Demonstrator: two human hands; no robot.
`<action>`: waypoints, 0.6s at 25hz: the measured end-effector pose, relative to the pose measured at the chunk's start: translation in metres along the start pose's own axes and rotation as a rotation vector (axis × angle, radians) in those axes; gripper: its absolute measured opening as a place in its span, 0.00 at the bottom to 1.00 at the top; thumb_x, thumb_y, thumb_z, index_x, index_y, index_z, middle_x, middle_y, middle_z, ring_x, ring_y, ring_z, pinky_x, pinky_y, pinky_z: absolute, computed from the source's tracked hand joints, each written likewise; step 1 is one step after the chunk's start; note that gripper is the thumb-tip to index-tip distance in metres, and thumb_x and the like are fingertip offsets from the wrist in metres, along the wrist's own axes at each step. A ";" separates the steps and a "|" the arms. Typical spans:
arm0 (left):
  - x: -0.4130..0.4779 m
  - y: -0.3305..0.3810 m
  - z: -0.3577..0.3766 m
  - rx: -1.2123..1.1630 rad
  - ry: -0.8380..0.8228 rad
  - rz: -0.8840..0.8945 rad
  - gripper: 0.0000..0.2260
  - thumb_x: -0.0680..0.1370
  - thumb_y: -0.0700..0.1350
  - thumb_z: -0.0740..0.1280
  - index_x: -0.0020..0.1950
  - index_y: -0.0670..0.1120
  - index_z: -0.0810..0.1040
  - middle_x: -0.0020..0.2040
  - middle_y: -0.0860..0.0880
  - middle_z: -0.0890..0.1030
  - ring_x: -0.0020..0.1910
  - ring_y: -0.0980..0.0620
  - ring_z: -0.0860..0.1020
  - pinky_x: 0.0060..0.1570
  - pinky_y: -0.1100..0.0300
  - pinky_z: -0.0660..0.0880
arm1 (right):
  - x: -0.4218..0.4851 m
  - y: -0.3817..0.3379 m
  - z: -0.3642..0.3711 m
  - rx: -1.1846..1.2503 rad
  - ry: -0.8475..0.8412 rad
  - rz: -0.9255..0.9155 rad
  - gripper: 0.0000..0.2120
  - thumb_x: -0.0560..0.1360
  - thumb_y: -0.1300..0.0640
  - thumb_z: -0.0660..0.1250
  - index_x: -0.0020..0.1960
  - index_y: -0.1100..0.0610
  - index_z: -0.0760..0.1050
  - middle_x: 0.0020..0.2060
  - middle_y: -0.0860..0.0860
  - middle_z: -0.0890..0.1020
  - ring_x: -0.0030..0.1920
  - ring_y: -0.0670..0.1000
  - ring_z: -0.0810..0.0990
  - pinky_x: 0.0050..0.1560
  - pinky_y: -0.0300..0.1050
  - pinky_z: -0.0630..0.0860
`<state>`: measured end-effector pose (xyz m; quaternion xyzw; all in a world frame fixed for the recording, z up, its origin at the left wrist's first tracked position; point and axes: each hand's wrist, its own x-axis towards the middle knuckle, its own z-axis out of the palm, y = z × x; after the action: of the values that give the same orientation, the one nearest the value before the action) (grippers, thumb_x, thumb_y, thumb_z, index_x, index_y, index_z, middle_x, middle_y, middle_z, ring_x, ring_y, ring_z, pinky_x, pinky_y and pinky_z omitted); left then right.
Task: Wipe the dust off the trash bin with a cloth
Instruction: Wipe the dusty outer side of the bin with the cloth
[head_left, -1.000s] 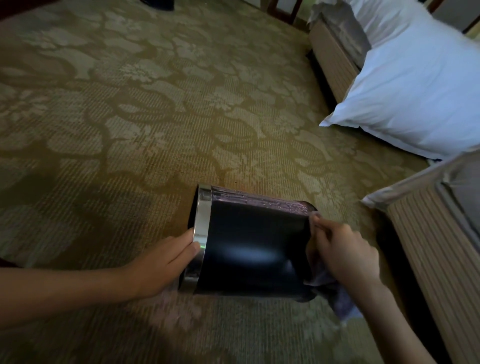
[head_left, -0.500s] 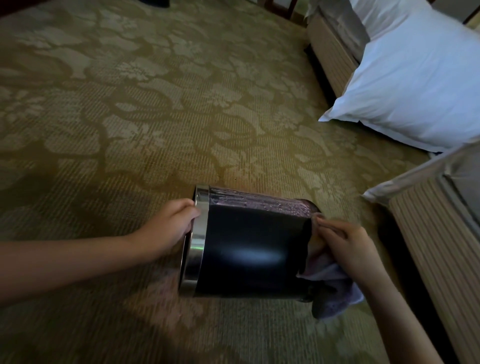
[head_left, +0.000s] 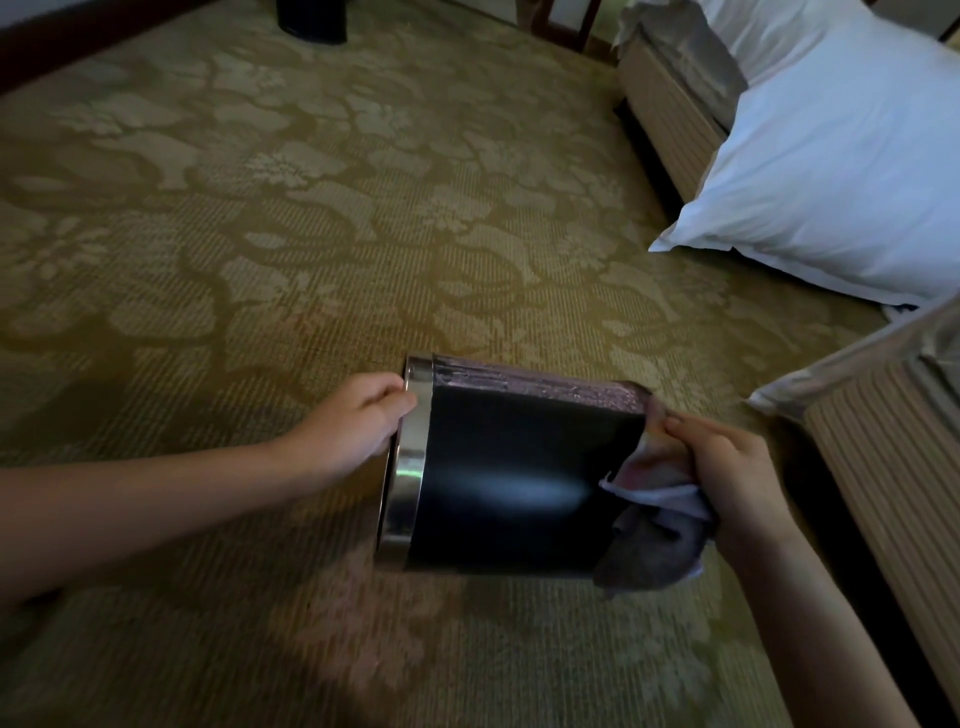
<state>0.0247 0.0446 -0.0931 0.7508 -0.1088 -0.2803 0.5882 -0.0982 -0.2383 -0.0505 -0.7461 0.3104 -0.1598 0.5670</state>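
Note:
A black trash bin (head_left: 509, 483) with a shiny metal rim lies on its side on the patterned carpet, its opening facing left. My left hand (head_left: 358, 421) grips the upper part of that rim. A greyish cloth (head_left: 654, 535) is bunched against the bin's bottom end at the right, and my right hand (head_left: 727, 478) is closed around it. The bin's upper side looks dusty. Its bottom face is hidden behind the cloth and hand.
A bed base with a white pillow (head_left: 841, 171) stands at the upper right. A second striped bed base (head_left: 893, 467) is close on the right of my right hand. A dark object (head_left: 311, 18) stands at the far top of the carpet (head_left: 260, 234).
My left hand slid from the lower rim up to the upper rim and curled onto it. My right hand with the cloth shifted slightly along the bin's bottom end, more cloth now showing.

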 end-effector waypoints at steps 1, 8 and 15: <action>0.002 0.000 -0.002 0.026 0.001 0.020 0.11 0.82 0.40 0.58 0.49 0.33 0.74 0.28 0.50 0.66 0.25 0.56 0.65 0.25 0.63 0.62 | 0.003 0.004 0.001 -0.030 0.009 -0.040 0.10 0.77 0.65 0.65 0.48 0.57 0.84 0.41 0.50 0.87 0.47 0.46 0.85 0.48 0.36 0.79; -0.012 -0.020 -0.006 0.183 -0.077 0.083 0.09 0.81 0.42 0.60 0.45 0.39 0.76 0.27 0.53 0.75 0.26 0.60 0.71 0.29 0.64 0.68 | -0.020 0.045 0.008 -0.589 0.079 -0.150 0.12 0.78 0.48 0.65 0.59 0.40 0.80 0.60 0.39 0.80 0.60 0.45 0.79 0.56 0.48 0.74; -0.011 -0.025 -0.007 0.151 -0.117 0.083 0.09 0.82 0.42 0.59 0.47 0.39 0.76 0.26 0.53 0.73 0.25 0.61 0.69 0.26 0.67 0.65 | -0.061 0.015 0.091 -1.076 0.034 -0.380 0.14 0.78 0.50 0.63 0.62 0.40 0.75 0.72 0.51 0.67 0.41 0.55 0.84 0.37 0.46 0.76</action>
<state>0.0155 0.0628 -0.1121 0.7701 -0.1949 -0.2902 0.5336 -0.0950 -0.1330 -0.0861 -0.9698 0.2174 -0.0902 0.0634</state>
